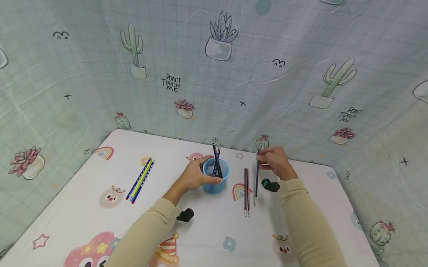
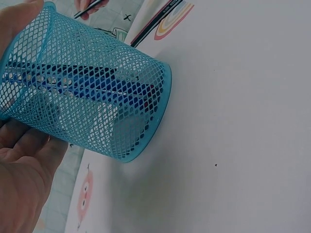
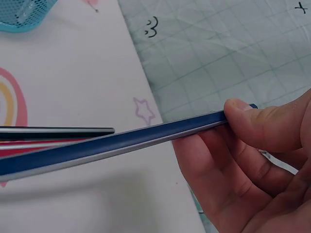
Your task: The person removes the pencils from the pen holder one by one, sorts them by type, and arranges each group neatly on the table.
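My left hand [image 1: 195, 175] grips a blue mesh pen cup [image 1: 215, 187] near its rim, thumb on the near side. A black pencil [image 1: 218, 162] and a blue patterned pencil lean inside it; the mesh partly hides them in the left wrist view. Whether the cup's base touches the table, I cannot tell. To the right, my right hand [image 1: 276, 163] pinches a blue pencil [image 3: 146, 137] near one end between thumb and fingers. That pencil slants above the table in the right wrist view. Beside it lie a black pencil [image 1: 245, 189] and a red pencil [image 1: 248, 197], side by side.
On the left of the table [image 1: 203, 235] lie two blue patterned pencils [image 1: 138, 178] with a yellow-green pencil [image 1: 140, 182] between them. A cloth with cactus drawings [image 1: 189, 42] hangs behind the table and along its sides. Small black devices [image 1: 185, 215] sit at both wrists.
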The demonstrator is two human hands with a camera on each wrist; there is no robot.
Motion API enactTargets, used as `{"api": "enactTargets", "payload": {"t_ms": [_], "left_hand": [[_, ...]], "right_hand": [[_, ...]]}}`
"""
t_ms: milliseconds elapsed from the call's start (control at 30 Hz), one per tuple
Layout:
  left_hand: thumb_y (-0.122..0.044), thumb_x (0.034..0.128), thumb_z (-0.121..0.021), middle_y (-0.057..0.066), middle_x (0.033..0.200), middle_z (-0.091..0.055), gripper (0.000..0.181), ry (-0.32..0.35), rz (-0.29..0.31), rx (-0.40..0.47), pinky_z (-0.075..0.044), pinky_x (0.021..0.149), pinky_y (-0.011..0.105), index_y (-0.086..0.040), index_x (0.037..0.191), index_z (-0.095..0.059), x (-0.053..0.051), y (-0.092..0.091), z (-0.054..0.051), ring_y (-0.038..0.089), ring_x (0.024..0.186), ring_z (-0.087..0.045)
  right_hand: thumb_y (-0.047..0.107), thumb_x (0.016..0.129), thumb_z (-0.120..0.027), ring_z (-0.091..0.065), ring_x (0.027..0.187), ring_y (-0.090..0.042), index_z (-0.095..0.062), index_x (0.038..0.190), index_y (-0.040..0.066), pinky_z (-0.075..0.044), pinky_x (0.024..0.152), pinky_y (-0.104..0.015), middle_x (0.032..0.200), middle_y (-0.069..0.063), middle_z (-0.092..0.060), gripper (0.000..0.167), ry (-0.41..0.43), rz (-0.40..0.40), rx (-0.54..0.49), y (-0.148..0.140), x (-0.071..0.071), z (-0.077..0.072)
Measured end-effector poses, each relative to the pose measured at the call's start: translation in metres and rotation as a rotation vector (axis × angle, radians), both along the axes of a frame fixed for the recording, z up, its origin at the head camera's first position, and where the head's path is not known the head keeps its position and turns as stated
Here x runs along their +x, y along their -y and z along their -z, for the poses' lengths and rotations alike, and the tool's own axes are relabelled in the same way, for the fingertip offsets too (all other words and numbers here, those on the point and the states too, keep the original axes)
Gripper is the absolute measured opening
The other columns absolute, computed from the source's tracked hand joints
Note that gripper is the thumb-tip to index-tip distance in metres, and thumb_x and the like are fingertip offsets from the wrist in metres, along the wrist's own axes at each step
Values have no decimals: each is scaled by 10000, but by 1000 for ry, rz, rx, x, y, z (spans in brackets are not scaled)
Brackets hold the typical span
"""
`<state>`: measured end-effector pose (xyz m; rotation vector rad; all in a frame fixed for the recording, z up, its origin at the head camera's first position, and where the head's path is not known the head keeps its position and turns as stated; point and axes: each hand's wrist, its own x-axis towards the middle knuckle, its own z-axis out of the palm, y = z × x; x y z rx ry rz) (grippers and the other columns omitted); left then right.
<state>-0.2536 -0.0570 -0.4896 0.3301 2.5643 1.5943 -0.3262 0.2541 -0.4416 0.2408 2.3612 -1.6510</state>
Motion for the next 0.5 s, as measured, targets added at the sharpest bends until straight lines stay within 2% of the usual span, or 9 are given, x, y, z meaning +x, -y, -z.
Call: {"api": "enactTargets", "payload": {"t_ms": [267, 500], "left_hand": [[-396, 747, -946, 164, 1478, -595, 955, -5, -1, 6, -558, 1058, 529, -138, 1550, -499, 0, 0, -2, 308, 1264, -615], [-382, 744, -950, 157, 1499, -582, 954, 12, -1, 13, -544, 1078, 535, -147, 1552, -500, 0, 0, -1, 321, 1300, -597]], "right_hand": [[3, 976, -672, -641, 787, -131, -608, 1294, -121, -628, 702, -261, 975, -54, -663, 347, 30, 0, -15, 0, 0, 16], [30, 976, -685, -635, 802, -144, -629, 1284, -115, -618, 684, -249, 984, -77, -672, 345, 62, -16, 25, 1, 1, 29]]}}
